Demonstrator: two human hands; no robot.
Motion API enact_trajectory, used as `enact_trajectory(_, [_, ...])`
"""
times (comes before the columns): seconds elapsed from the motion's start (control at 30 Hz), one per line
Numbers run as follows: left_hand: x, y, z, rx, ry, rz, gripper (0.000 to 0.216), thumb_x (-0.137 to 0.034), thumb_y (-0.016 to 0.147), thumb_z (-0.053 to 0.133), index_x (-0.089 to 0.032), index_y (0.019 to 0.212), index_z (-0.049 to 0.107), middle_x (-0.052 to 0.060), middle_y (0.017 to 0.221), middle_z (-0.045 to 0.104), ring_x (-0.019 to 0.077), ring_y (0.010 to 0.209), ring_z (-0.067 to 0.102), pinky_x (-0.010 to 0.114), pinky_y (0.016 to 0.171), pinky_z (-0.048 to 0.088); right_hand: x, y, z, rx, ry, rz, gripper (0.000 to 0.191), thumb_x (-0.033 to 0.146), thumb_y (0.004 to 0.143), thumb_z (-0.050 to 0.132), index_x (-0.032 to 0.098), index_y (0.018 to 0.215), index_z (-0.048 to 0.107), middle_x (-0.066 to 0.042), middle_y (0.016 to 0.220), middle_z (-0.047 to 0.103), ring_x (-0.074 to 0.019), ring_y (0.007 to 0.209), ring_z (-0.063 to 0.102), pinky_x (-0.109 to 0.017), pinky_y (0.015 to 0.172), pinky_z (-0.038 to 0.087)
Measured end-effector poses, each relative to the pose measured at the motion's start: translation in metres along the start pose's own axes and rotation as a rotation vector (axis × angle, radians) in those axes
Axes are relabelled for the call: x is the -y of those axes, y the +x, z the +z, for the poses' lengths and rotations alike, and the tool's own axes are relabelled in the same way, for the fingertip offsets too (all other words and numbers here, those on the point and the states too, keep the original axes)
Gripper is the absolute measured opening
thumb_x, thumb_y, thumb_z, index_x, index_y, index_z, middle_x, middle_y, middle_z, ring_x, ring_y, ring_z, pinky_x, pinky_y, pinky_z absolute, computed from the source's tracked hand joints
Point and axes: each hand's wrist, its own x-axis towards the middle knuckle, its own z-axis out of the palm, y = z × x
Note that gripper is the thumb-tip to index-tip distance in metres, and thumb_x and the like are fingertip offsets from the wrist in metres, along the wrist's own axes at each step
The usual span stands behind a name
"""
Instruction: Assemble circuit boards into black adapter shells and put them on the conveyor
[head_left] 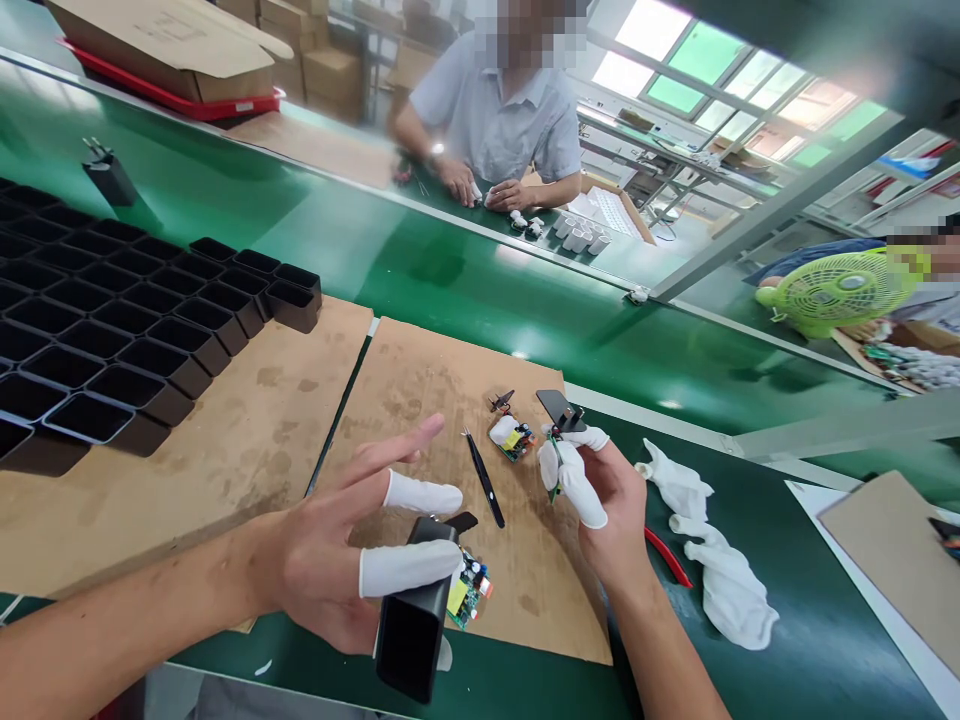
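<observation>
My left hand (pixel 337 545), with white finger cots on some fingers, grips a black rectangular charger housing (pixel 412 625) over the front edge of the cardboard. In my right hand (pixel 600 495), also in finger cots, is a small circuit board (pixel 553 465) joined to a black plug end plate (pixel 562 411). Partly behind the housing lies a second circuit board (pixel 469 590) with yellow and blue parts. Another board (pixel 512 436) rests just left of my right hand. Black tweezers (pixel 484 478) lie between my hands.
Rows of black housings (pixel 112 340) stand at left on cardboard (pixel 247 400). A black charger (pixel 110 178) is on the green belt. Red-handled pliers (pixel 667 556) and white gloves (pixel 727 580) lie at right. Across the belt, a person (pixel 491 120) handles small white parts.
</observation>
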Motion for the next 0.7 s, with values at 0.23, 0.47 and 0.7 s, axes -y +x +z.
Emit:
enact_trajectory(0.23, [-0.0001, -0.0016, 0.0005, -0.026, 0.002, -0.024, 0.064, -0.056, 0.09, 0.091, -0.026, 0.142, 0.068, 0.02, 0.135, 0.08, 0.0474, 0.165, 0.05, 0.066, 0.127, 0.057, -0.0081, -0.0018, -0.005, 0.024, -0.026, -0.011, 0.035, 0.058, 0.092, 0.089, 0.028, 0.101, 0.076, -0.003, 0.091, 0.071, -0.0214, 0.08, 0.063, -0.035, 0.076, 0.056])
enact_trajectory(0.47, [-0.0005, 0.0013, 0.0003, -0.014, 0.02, 0.001, 0.063, -0.056, 0.088, 0.094, -0.024, 0.137, 0.07, 0.02, 0.13, 0.081, 0.0478, 0.164, 0.051, 0.063, 0.123, 0.061, -0.0085, -0.0029, -0.0043, 0.037, -0.021, 0.0, 0.035, 0.058, 0.092, 0.091, 0.028, 0.1, 0.075, -0.002, 0.091, 0.067, -0.0215, 0.083, 0.06, -0.035, 0.078, 0.054])
enact_trajectory(0.7, [-0.0012, -0.0006, 0.0, -0.013, 0.024, -0.021, 0.06, -0.056, 0.091, 0.09, -0.027, 0.139, 0.067, 0.019, 0.13, 0.082, 0.047, 0.161, 0.056, 0.064, 0.124, 0.061, -0.0103, -0.0038, -0.0054, 0.045, -0.012, 0.01, 0.037, 0.059, 0.091, 0.091, 0.027, 0.098, 0.074, -0.001, 0.09, 0.065, -0.021, 0.084, 0.059, -0.035, 0.079, 0.052])
